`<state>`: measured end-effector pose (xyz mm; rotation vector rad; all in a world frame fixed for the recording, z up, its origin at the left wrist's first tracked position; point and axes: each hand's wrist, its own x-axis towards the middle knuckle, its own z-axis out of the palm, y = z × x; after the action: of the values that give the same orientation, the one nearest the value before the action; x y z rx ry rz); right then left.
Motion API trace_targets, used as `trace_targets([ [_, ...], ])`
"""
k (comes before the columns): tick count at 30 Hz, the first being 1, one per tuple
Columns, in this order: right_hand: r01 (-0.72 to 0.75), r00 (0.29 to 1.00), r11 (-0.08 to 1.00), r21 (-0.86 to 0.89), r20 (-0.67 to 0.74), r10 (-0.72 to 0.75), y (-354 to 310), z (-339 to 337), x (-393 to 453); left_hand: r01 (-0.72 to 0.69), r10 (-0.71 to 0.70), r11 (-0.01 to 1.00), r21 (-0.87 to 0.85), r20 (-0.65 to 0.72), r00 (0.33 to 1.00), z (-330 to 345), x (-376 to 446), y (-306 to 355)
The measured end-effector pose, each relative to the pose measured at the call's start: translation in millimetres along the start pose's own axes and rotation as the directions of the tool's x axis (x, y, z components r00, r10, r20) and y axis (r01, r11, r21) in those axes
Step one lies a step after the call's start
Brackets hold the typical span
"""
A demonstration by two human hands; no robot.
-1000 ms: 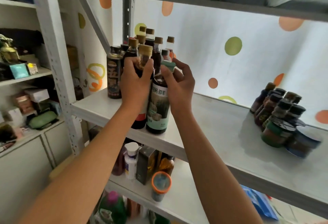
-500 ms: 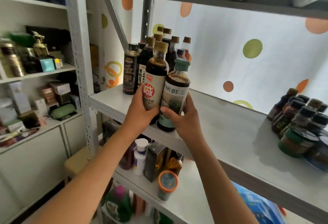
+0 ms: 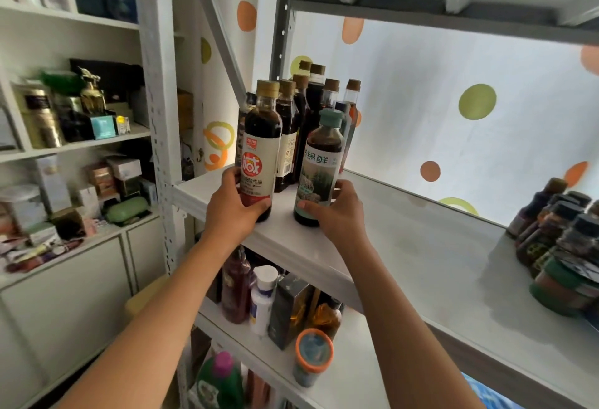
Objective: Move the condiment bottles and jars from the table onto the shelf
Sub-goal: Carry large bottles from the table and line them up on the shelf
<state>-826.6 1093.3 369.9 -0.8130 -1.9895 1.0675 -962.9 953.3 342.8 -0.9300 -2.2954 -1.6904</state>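
Shelf, white, metal-framed, upper tier of a rack. Holdings at this moment:

Item 1: gold-cap bottle. Dark liquid, cream label with a red-orange emblem. Upright near the front left corner of the shelf; whether its base rests fully on the board cannot be told. Held low on the body by the left hand: thumb across the front at the bottom of the label, fingers curled round the far side.

Item 2: green-cap bottle. Dark liquid, pale green label with a landscape print. Tilted slightly, just right of item 1 and apart from it, its base at the shelf surface. Held near the base by the right hand: thumb pressed on the lower front, fingers wrapped behind the right side.

Item 3: back bottles. A cluster of tall dark bottles with cork-brown caps, upright directly behind items 1 and 2, against the rear left corner.

Item 4: jars. A tight group of small dark-lidded jars and bottles at the right end of the same shelf, well apart from both hands. Blurred; the count cannot be told.

Lower tier: a white bottle, a dark box, an orange-rimmed tub, plus amber bottles behind.

Left of the rack: a white cabinet with shelves of assorted boxes and containers.
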Motion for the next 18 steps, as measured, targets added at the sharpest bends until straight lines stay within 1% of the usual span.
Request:
trace_targets([
  [3,0.008,1.000,1.000,0.026,0.010,-0.008,-0.3,11.0,12.6,-0.003,0.003,1.000,0.006,0.009,1.000,-1.1,9.5,-6.0],
  [8,0.014,1.000,0.997,0.076,0.012,-0.015,-4.8,30.2,28.5,-0.039,0.039,0.999,0.004,-0.036,0.999,-3.3,22.7,-10.7],
  [12,0.036,0.999,0.996,0.083,0.002,-0.036,-4.7,39.6,37.6,-0.025,0.026,0.999,0.027,-0.050,0.998,-3.6,30.8,-15.4],
  [18,0.016,0.999,0.993,0.113,-0.030,-0.013,-3.5,46.2,50.5,-0.038,0.039,0.998,0.051,-0.023,0.999,-6.3,39.0,-17.9],
])
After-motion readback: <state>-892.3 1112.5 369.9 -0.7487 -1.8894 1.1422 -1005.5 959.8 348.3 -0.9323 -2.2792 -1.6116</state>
